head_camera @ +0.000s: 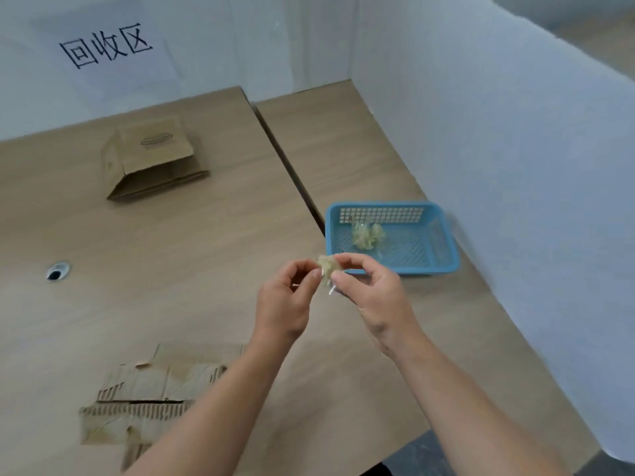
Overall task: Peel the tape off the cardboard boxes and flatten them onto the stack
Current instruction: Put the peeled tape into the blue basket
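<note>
Both hands meet just in front of the blue basket (pixel 443 242): the left hand (pixel 285 300) and the right hand (pixel 371 293) each pinch a crumpled wad of tape (pixel 329 267) in a narrow grip. More tape (pixel 367 235) lies inside the basket. A torn, flattened box (pixel 151 389) lies on the worktop (pixel 192 269) near the person, well apart from the basket; a partly folded box (pixel 151 159) sits farther away.

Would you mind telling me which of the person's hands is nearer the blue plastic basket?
Right. The right hand sits just in front of the blue plastic basket, almost at its near rim; the left hand is further left, pinching the same crumpled tape wad.
</note>
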